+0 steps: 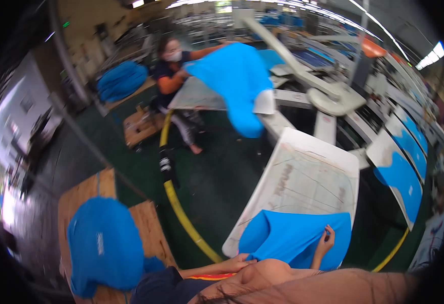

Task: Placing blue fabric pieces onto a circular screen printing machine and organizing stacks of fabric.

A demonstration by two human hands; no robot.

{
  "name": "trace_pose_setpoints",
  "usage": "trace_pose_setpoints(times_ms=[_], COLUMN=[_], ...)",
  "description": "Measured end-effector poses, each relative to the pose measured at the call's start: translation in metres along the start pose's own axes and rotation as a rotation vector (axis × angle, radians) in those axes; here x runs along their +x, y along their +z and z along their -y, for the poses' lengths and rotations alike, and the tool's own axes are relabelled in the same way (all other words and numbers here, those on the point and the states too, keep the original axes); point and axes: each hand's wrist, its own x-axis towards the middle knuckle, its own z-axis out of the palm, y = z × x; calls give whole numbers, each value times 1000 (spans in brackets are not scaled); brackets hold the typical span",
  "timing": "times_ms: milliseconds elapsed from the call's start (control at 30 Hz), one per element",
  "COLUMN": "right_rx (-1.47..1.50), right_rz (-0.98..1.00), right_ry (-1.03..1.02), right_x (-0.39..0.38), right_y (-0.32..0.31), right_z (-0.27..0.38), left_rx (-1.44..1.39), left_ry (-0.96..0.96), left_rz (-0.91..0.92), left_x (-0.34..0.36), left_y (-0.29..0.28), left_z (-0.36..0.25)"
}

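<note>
In the head view, you're at the near end of a pale board [310, 169], and the blue cloth [298, 230] is right in front of you, spread over that near end with a loose fold along its left part. Your left hand [239, 264] has the cloth's near edge gathered in curled fingers! Your right hand [325, 243] is over on the right part of the cloth, fingers bent; whether they pinch it or just rest there, you cannot tell from here. This looks light, soft and limp, likely to crease rather than break, so the edges seem the best hold, one hand each side, with a flat palm for wrinkles. Near left, a blue cloth pile [103, 238] sits on a wooden table [100, 185]; a yellow curved strip [186, 213] sweeps between. And on the far side, a co-worker [171, 71] holds up another blue cloth [234, 71], draping limply off a second board [199, 96].
</note>
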Motion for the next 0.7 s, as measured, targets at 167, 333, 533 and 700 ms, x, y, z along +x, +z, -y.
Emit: trace_pose_setpoints(times_ms=[167,333,533,700], right_rx=[-89,-180,-60,-216], right_rz=[140,17,-58,-162], right_ry=[-511,-428,-816,-1224], right_x=[-105,-147,-136,-186], right_y=[1,-24,-38,-15], right_z=[50,100,217,287], left_rx=[-657,-676,-813,-721], left_ry=[311,555,875,1257], left_rz=[-234,-258,-216,-322], left_x=[-95,-156,-240,-356], left_y=[-9,1,3,1], left_z=[-3,25,16,-13])
